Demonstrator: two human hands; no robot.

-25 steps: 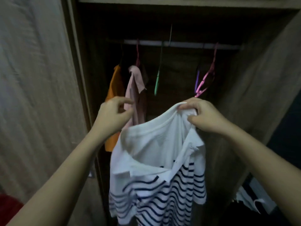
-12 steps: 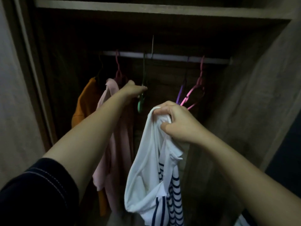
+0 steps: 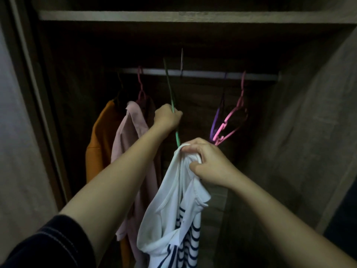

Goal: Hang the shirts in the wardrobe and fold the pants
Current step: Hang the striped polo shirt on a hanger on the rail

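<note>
I face the open wardrobe. My right hand (image 3: 207,163) grips the bunched collar of a white shirt with navy stripes (image 3: 173,213), which hangs down in front of me. My left hand (image 3: 167,118) reaches in and grips a green hanger (image 3: 171,93) that runs up past the metal rail (image 3: 202,74); its hook is lost in the dark. An orange shirt (image 3: 100,140) and a pink shirt (image 3: 125,136) hang on hangers at the rail's left end.
A purple hanger (image 3: 217,117) and a pink hanger (image 3: 234,120) hang bare on the right of the rail. A shelf board (image 3: 173,16) spans the top. The wardrobe's side wall (image 3: 301,132) stands to the right, the door (image 3: 17,151) to the left.
My left hand let go of the white shirt, reached into the wardrobe and closed around the green hanger. The shirt now hangs from my right hand alone.
</note>
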